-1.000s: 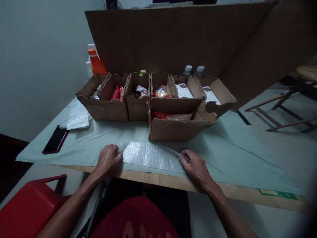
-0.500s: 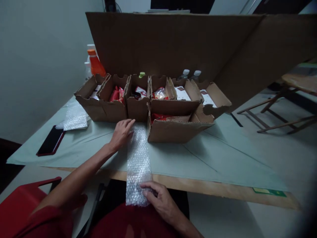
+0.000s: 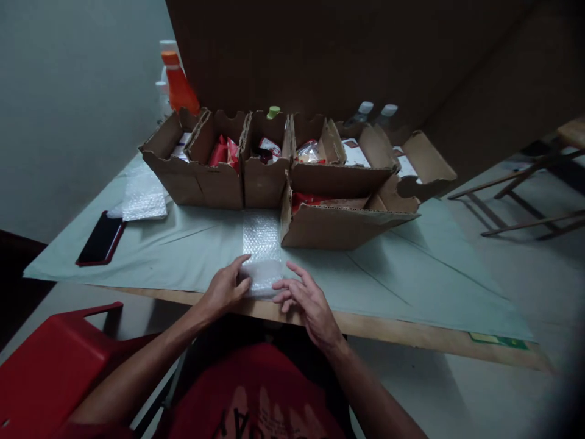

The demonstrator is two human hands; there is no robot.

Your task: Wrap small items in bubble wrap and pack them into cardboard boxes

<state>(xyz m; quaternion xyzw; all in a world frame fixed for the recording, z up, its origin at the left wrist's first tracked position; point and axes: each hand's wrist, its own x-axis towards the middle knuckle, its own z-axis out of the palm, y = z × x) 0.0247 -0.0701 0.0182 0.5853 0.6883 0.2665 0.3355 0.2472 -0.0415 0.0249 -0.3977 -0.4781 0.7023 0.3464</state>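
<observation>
Since half a second back, both hands have come together at the near end of the bubble wrap strip (image 3: 261, 253), and that end, which hung over the table edge, now sits up on the table, seemingly doubled over.

Largest first: a big cardboard sheet (image 3: 347, 55) stands as a backdrop. On the pale green table cover (image 3: 411, 268) sits a row of open cardboard boxes (image 3: 219, 177), packed with red packets and small items; one nearer box (image 3: 338, 222) stands forward, its left wall just beside the strip. An orange bottle (image 3: 179, 85) stands behind the far-left box. A spare piece of bubble wrap (image 3: 144, 198) and a dark phone (image 3: 100, 238) lie to the left.

I see my left hand (image 3: 223, 289) with fingers pressing on the strip's folded near end, not clenched. My right hand (image 3: 306, 299) is spread loose, fingertips at the strip's right edge; whether it pinches anything I cannot tell.

Progress, my judgement: first fold begun at the near end, most of the strip flat and unrolled towards the boxes.
</observation>
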